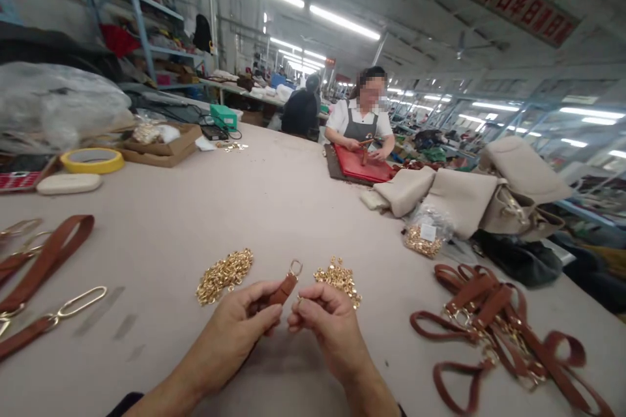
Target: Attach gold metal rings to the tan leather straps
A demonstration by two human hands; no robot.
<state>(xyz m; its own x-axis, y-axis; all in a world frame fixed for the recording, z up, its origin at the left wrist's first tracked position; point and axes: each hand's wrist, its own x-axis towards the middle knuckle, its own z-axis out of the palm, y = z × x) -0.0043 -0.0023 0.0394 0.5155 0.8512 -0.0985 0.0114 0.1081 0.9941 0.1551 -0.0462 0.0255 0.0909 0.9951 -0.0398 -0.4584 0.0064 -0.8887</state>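
Observation:
My left hand (244, 322) is closed round a short brown leather strap (283, 289), whose upper end carries a gold metal ring (295, 267). Close beside it, my right hand (328, 322) pinches a tiny gold rivet (299, 298) between thumb and forefinger; most of the piece is covered by the fingertips. Beyond my left hand lies a heap of gold rivets (225, 273). A second, looser heap of gold rivet parts (340, 280) sits just behind my right hand. The strap's lower end is hidden in my left palm.
Brown leather straps (493, 319) with gold hardware lie piled at right, more straps (53, 267) at left. A bag of gold fittings (425, 238) stands near beige handbags (462, 199). Yellow tape (92, 160) and a cardboard tray (163, 150) are back left. A co-worker (362, 118) works across the table.

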